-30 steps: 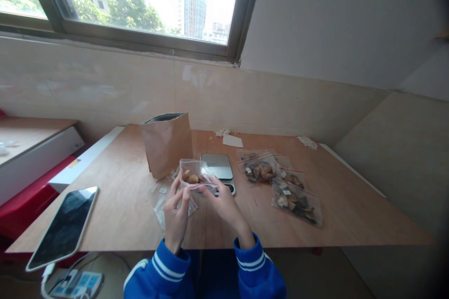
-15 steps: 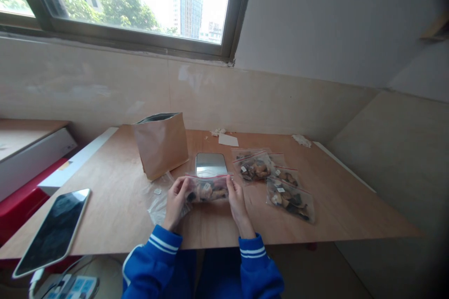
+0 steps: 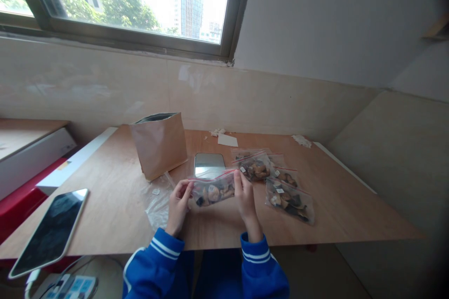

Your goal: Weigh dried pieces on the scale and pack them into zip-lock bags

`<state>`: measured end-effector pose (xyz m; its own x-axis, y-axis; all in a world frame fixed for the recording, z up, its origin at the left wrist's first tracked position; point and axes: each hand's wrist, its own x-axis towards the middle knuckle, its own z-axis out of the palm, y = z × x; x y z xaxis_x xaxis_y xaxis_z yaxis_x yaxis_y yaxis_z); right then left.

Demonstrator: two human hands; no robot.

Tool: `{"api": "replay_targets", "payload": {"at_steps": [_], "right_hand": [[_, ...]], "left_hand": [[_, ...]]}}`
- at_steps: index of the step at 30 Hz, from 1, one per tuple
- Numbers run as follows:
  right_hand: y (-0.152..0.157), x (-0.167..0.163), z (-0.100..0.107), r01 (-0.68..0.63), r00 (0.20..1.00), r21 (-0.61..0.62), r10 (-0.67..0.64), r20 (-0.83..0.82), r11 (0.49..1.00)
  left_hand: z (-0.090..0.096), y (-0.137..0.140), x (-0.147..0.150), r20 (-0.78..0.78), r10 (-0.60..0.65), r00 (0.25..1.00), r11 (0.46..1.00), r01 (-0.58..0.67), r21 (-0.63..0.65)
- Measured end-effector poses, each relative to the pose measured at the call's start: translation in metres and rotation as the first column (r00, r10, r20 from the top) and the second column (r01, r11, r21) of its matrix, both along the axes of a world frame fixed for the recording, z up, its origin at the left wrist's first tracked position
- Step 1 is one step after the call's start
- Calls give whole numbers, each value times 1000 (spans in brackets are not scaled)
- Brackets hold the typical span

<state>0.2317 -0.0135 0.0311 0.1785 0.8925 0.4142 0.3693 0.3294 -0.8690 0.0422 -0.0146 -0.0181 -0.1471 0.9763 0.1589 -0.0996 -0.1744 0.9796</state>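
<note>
A clear zip bag [image 3: 214, 191] with a red seal line is stretched between my two hands, tilted up toward its right end. Dried pieces that look like mushrooms, and a small white label, show inside it. My left hand [image 3: 179, 203] pinches its upper left corner. At the upper right end, my right hand [image 3: 246, 198] grips it between thumb and fingers. Just behind the bag lies a flat scale with a shiny plate [image 3: 209, 163], its near edge covered by the bag. Several similar filled zip bags [image 3: 290, 200] lie overlapping to the right of my right hand.
An open brown paper pouch [image 3: 159, 147] stands at the left back. Crumpled clear plastic bags [image 3: 157, 205] lie beside my left hand. A tablet [image 3: 51, 231] with a cable overhangs the table's front left edge. White card [image 3: 228, 140] and paper scraps [image 3: 301, 141] lie near the wall.
My right hand has moved slightly up and to the right, so the zip bag's right end has risen and the bag now slants. My left hand still pinches its left corner.
</note>
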Motion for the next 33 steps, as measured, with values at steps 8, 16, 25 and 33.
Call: {"api": "replay_targets", "payload": {"at_steps": [8,16,25,33], "right_hand": [[-18,-14,25,64,978,291,-118,171,955],[8,-6,-38,63,986,22,-58,-159,998],[9,-7,-81,207,938,-84,-223,-265,975],[6,-5,-86,206,966,-69,-215,-146,976]], "left_hand": [[5,0,-3,8,109,994,990,-110,89],[-1,5,-3,99,163,982,983,-170,72],[-18,14,-7,-13,79,997,997,-79,1],[-26,13,-9,29,62,998,997,-61,-37]]}}
